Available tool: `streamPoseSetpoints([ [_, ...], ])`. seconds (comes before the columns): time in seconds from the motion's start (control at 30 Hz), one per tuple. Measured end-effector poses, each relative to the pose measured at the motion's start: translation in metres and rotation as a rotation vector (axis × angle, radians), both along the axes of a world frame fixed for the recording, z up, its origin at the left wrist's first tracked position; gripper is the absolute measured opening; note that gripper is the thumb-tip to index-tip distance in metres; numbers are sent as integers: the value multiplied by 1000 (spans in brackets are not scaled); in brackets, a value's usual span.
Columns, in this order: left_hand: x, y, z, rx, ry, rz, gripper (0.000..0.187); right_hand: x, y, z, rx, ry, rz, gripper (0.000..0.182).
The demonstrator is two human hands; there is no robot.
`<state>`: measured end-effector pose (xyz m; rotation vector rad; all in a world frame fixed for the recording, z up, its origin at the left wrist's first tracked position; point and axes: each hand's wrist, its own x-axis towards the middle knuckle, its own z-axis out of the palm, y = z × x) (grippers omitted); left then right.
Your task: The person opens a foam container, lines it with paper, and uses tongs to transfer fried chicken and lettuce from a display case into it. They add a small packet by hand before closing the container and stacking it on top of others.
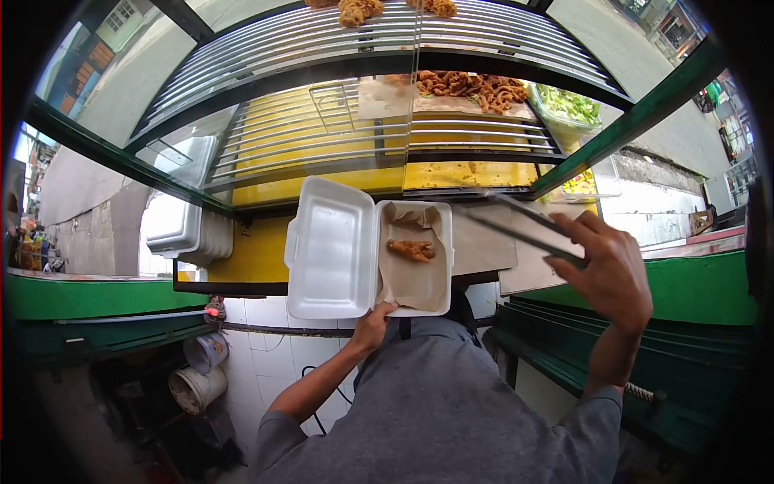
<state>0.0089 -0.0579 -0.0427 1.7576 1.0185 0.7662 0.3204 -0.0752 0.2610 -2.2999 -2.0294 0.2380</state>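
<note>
An open white foam box is held at its front edge by my left hand, with the fingers closed on it. Brown paper lines the right half, and one fried chicken piece lies on that paper. My right hand grips metal tongs to the right of the box. The tongs point left, their tips blurred and apart, with nothing visible between them. Sheets of brown paper lie below the tongs.
Slatted metal racks stand ahead in a green-framed case. Many fried pieces lie on the lower rack, larger ones on top. Greens fill a tub at right. Stacked foam boxes stand left, buckets below.
</note>
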Motion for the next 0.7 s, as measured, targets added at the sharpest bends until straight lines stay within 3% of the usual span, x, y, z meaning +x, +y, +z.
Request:
streamPoseSetpoints([
  [0.1,3,1,16,-305,-4,35,21,2,24,4,141,-227,-123,47],
  [0.23,6,4,23,-504,-92,45,28,28,76,-26,80,-586,-151,36],
  [0.3,7,7,14,-744,-218,68,27,33,88,-29,30,-663,-150,26],
  [0.37,6,3,16,-502,-120,36,26,33,95,-29,-15,-691,-138,14],
  [0.5,2,-2,5,-212,-74,-20,23,41,106,-39,2,-665,-141,12],
  [0.6,0,5,16,-670,-45,-36,21,50,107,-44,-1,-668,-109,12],
  [0.7,0,1,-25,-685,-248,-13,14,54,103,-42,13,-641,-125,24],
])
